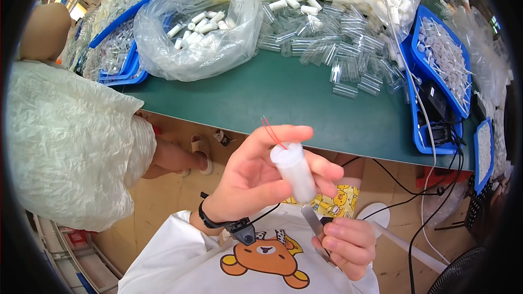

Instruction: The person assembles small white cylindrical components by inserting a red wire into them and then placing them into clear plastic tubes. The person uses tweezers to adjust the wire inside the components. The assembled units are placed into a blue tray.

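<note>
My left hand [253, 171] is closed round a whitish translucent cylinder [297, 177], pinched between thumb and fingers in front of my chest. Two thin red wires [271, 135] stick up from its top end. Just below, my right hand [351, 245] grips a flat metal tool [312, 222] with a dark part by the fingers; most of it is hidden, so I cannot tell its exact kind. The tool's tip points up toward the cylinder's lower end. Whether the two touch is unclear.
Ahead is a green table [218, 98] with a heap of clear tubes [348, 49], a plastic bag of white cylinders [199, 32] and blue trays [444, 49]. Black cables [417, 228] hang at the right. A person in a pale dress [76, 136] is close on my left.
</note>
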### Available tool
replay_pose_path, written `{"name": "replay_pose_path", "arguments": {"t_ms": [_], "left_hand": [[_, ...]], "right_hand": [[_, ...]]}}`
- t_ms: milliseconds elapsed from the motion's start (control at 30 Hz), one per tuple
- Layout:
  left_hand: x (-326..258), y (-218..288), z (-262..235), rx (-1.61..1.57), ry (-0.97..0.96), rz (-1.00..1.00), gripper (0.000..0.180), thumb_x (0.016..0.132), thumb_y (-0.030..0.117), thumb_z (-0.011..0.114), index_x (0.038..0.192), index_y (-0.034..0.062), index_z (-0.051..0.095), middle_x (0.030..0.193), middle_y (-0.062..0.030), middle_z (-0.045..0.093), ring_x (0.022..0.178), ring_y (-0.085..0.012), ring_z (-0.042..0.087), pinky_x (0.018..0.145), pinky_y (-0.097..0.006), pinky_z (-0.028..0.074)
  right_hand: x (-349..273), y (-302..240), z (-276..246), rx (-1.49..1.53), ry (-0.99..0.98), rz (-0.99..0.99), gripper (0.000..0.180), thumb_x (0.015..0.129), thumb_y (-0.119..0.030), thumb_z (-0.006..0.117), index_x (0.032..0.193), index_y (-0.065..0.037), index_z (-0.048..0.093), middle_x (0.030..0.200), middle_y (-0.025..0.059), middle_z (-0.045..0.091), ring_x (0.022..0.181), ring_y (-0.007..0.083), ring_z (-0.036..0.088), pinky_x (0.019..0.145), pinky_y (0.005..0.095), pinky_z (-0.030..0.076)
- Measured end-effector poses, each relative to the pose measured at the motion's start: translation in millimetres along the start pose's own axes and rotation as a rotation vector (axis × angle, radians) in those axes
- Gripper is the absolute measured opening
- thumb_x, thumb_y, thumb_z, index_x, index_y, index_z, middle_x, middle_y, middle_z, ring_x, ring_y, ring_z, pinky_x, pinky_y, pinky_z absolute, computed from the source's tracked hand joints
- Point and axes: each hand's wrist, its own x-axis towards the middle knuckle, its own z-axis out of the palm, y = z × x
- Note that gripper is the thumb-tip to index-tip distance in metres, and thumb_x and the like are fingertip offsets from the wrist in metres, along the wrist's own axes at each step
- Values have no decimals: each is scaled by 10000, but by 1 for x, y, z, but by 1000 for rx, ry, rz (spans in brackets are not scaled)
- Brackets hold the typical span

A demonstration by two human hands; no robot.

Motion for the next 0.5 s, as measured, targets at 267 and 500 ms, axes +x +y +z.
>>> {"name": "replay_pose_path", "arguments": {"t_ms": [267,500], "left_hand": [[-2,11,0,-120,-48,-168,612,922,162,395,1366,-50,31,1115,-349,492,769,-328,625,668,-351,487],[-6,16,-9,43,147,-121,494,911,276,446,1244,-59,302,974,-247,558,610,-192,569,561,-273,436]], "right_hand": [[-18,-25,5,10,313,380,383,718,-54,707,929,-64,387,854,103,549,721,261,596,603,383,518],[-20,-5,6,-28,129,735,269,719,123,577,912,-3,439,909,148,519,804,282,581,716,354,501]]}}
